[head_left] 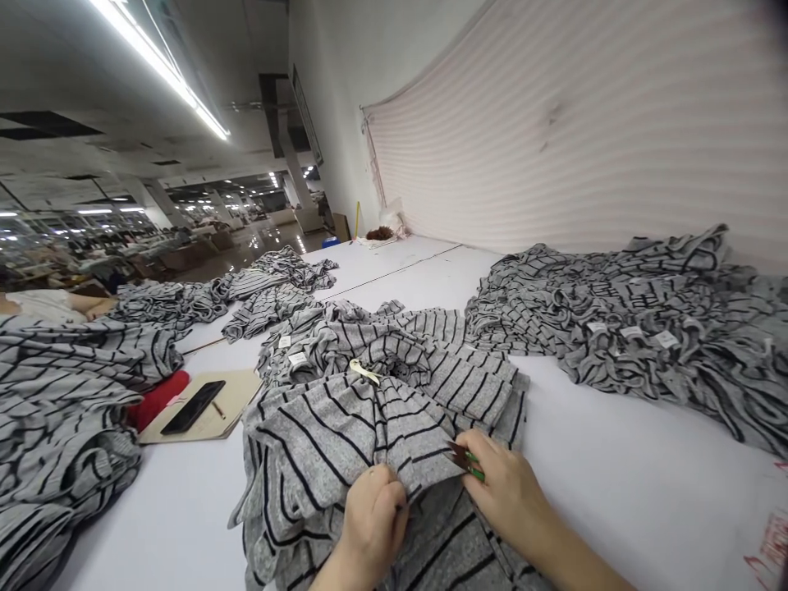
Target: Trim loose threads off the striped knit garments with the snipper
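Left hand (373, 517) low at the near part of a grey striped knit garment (320, 443), fingers (385, 492) curled tight and closed on a fold of the fabric. Right hand (505, 492) just beside it, fingers spread only slightly and lying against small green-handled thread snips (471, 464), dark blades angled up against the knit; whether the snips are actually gripped, impossible to tell from this view. Garment bunched on a white table (621, 484), directly under both hands, with a cream paper tag (364, 371) lying on its folds farther along. More striped pieces heaped to either side: one large pile (616, 316) on the right, dotted with small white labels (665, 339), another (61, 410) along the left edge. Between the left pile and the garment, a tan notebook (231, 394) bearing a black smartphone (190, 406) and a pencil (218, 410), beside a red cloth (158, 398). Farther off, a pleated pale curtain (554, 123) along the wall and, beyond the table, a wide factory floor under strip lights (160, 66).
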A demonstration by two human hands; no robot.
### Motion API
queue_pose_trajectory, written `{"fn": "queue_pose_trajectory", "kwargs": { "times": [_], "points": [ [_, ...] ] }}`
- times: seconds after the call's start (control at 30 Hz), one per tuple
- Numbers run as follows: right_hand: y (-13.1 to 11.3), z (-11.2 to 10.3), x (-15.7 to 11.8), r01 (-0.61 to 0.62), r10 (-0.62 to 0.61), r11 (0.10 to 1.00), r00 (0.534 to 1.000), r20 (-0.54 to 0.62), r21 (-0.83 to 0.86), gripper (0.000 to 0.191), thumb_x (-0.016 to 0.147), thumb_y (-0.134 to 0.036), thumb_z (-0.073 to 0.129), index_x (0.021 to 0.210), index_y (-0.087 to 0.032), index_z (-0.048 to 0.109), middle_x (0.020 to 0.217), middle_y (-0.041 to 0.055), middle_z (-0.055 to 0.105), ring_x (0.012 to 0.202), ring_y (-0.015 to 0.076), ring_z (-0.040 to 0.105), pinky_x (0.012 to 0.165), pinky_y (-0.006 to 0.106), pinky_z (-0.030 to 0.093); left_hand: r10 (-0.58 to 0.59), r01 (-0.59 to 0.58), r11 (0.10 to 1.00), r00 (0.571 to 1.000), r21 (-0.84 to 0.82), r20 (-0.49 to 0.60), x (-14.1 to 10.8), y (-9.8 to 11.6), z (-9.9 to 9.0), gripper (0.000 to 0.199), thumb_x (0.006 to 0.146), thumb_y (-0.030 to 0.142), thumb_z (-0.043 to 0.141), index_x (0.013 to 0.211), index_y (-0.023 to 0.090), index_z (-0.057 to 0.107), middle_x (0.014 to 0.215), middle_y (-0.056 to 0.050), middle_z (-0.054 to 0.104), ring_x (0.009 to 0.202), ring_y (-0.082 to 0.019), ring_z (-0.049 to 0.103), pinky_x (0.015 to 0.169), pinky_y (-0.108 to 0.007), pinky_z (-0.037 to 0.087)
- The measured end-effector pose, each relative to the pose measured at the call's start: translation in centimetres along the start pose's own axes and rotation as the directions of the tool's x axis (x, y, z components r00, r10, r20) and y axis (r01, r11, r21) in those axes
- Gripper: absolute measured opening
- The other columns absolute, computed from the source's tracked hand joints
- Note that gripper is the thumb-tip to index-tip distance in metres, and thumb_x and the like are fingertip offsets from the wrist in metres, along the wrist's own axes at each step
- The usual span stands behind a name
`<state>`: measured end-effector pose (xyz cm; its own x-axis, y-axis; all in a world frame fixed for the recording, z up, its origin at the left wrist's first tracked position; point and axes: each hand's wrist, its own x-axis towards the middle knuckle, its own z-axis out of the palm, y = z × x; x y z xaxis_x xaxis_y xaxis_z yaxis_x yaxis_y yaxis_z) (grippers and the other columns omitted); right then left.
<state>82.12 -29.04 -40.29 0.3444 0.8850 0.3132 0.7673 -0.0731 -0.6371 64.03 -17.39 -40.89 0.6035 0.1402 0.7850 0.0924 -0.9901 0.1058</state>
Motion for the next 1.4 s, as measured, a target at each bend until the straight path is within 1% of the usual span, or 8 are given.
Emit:
{"fn": "queue_pose_trajectory", "kwargs": {
  "times": [0.07, 0.13, 0.27, 0.43, 0.67, 0.9, 1.07, 1.4],
  "points": [
    [-0.5, -0.9, 0.0, -0.067, 0.060, 0.995, 0.993, 0.104, 0.070, 0.016, 0.076, -0.009, 0.049, 0.083, -0.023, 0.054, 0.082, -0.0005, 0.057, 0.074, 0.0172, 0.056, 0.064, 0.026, 0.039, 0.012, -0.013, 0.999, 1.000, 0.045, 0.022, -0.2, 0.0, 0.2, 0.019, 0.080, 0.001, 0.042, 0.080, 0.019, 0.047, 0.061, 0.001, 0.045, 0.055, -0.014, 0.042, 0.050, -0.023, 0.033],
    [-0.9, -1.7, 0.0, -0.095, 0.063, 0.980, 0.981, 0.182, 0.173, 0.007, 0.082, -0.020, 0.056, 0.087, -0.023, 0.059, 0.089, 0.0001, 0.059, 0.081, 0.0175, 0.058, 0.069, 0.025, 0.042, 0.029, -0.032, 0.996, 0.999, 0.079, 0.031, -0.4, -0.1, 0.2, 0.019, 0.080, 0.000, 0.043, 0.084, 0.018, 0.050, 0.062, 0.000, 0.046, 0.056, -0.014, 0.042, 0.051, -0.023, 0.034],
    [-1.8, -2.4, 0.0, -0.074, 0.007, 0.960, 0.970, 0.243, 0.268, 0.018, 0.089, -0.029, 0.056, 0.103, -0.026, 0.066, 0.094, 0.0011, 0.062, 0.084, 0.0172, 0.060, 0.069, 0.024, 0.043, 0.015, -0.014, 0.998, 1.000, 0.062, -0.014, -0.7, -0.2, 0.2, 0.022, 0.079, -0.004, 0.045, 0.084, 0.017, 0.052, 0.068, -0.001, 0.049, 0.062, -0.013, 0.045, 0.056, -0.022, 0.040],
    [-2.8, -1.9, 0.2, 0.009, -0.055, 0.980, 0.971, 0.231, 0.198, 0.019, 0.088, -0.023, 0.059, 0.104, -0.026, 0.068, 0.090, 0.0004, 0.064, 0.083, 0.0174, 0.060, 0.072, 0.025, 0.043, -0.015, 0.016, 0.999, 0.999, 0.033, -0.032, -0.8, 0.0, 0.1, 0.018, 0.080, -0.001, 0.046, 0.081, 0.017, 0.052, 0.077, -0.003, 0.051, 0.069, -0.013, 0.049, 0.062, -0.022, 0.045],
    [-2.6, -1.4, 0.1, 0.016, -0.070, 0.972, 0.972, 0.224, 0.234, 0.021, 0.089, -0.024, 0.059, 0.107, -0.025, 0.068, 0.092, 0.0001, 0.066, 0.084, 0.0163, 0.061, 0.071, 0.023, 0.042, -0.068, 0.067, 0.998, 0.997, -0.020, -0.030, -0.9, 0.2, 0.1, 0.019, 0.080, -0.002, 0.047, 0.081, 0.017, 0.050, 0.077, -0.003, 0.052, 0.070, -0.013, 0.051, 0.064, -0.022, 0.047],
    [-2.9, -1.3, 0.2, -0.016, -0.043, 0.971, 0.969, 0.242, 0.237, 0.016, 0.085, -0.022, 0.063, 0.099, -0.027, 0.069, 0.085, -0.0024, 0.064, 0.077, 0.0145, 0.059, 0.065, 0.022, 0.040, -0.063, 0.063, 0.998, 0.997, -0.014, -0.040, -0.9, 0.1, 0.2, 0.017, 0.081, 0.000, 0.049, 0.081, 0.018, 0.051, 0.076, -0.003, 0.054, 0.069, -0.013, 0.052, 0.062, -0.023, 0.047],
    [-3.1, -1.2, 0.6, -0.008, -0.058, 0.966, 0.967, 0.248, 0.257, 0.015, 0.086, -0.021, 0.062, 0.097, -0.027, 0.070, 0.086, -0.0023, 0.065, 0.080, 0.0147, 0.060, 0.067, 0.022, 0.040, -0.030, 0.030, 0.999, 0.998, -0.013, -0.049, -0.6, 0.2, 0.2, 0.017, 0.081, 0.001, 0.049, 0.080, 0.017, 0.052, 0.073, -0.003, 0.055, 0.066, -0.013, 0.051, 0.060, -0.022, 0.046],
    [-2.2, -0.9, 0.7, -0.102, 0.028, 0.945, 0.971, 0.236, 0.311, 0.015, 0.085, -0.028, 0.063, 0.096, -0.025, 0.072, 0.087, 0.0001, 0.066, 0.083, 0.0171, 0.061, 0.073, 0.025, 0.044, 0.004, -0.005, 1.000, 0.999, -0.016, -0.053, -0.2, 0.2, 0.1, 0.018, 0.078, -0.001, 0.049, 0.078, 0.017, 0.053, 0.069, -0.003, 0.054, 0.064, -0.013, 0.052, 0.058, -0.023, 0.046]
  ]
}}
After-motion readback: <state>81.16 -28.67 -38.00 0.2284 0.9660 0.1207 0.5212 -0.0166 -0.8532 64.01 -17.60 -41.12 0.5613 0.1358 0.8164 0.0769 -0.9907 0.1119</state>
